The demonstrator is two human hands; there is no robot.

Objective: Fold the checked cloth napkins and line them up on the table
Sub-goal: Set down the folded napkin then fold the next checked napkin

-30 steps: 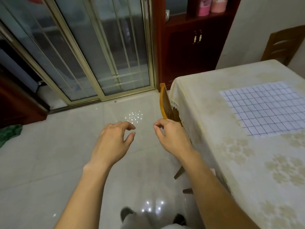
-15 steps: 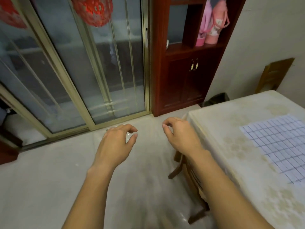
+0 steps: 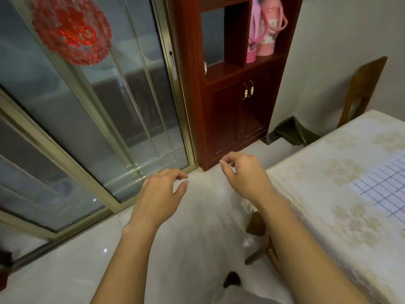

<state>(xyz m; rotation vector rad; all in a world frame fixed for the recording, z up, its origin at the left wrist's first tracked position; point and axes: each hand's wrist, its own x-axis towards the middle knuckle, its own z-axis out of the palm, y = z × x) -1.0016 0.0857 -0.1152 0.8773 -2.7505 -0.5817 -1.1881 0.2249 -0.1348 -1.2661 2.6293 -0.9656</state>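
Observation:
A white napkin with a thin blue check (image 3: 382, 186) lies flat on the table (image 3: 324, 194) at the right edge of the view, partly cut off. The table wears a cream cloth with pale flower prints. My left hand (image 3: 161, 195) hangs over the tiled floor, left of the table, fingers loosely curled and holding nothing. My right hand (image 3: 245, 175) hovers near the table's near-left corner, fingers also loosely curled and empty. Neither hand touches the napkin.
A wooden chair (image 3: 260, 240) is tucked under the table's left side below my right forearm. A dark red cabinet (image 3: 232, 102) stands ahead, with pink bottles (image 3: 263, 31) on its shelf. Glass sliding doors (image 3: 98, 106) fill the left. Another chair (image 3: 361, 91) stands at the far right.
The view has tilted up and swung away from the table, so less of the napkin shows. Both hands keep the same loose curl and hold nothing.

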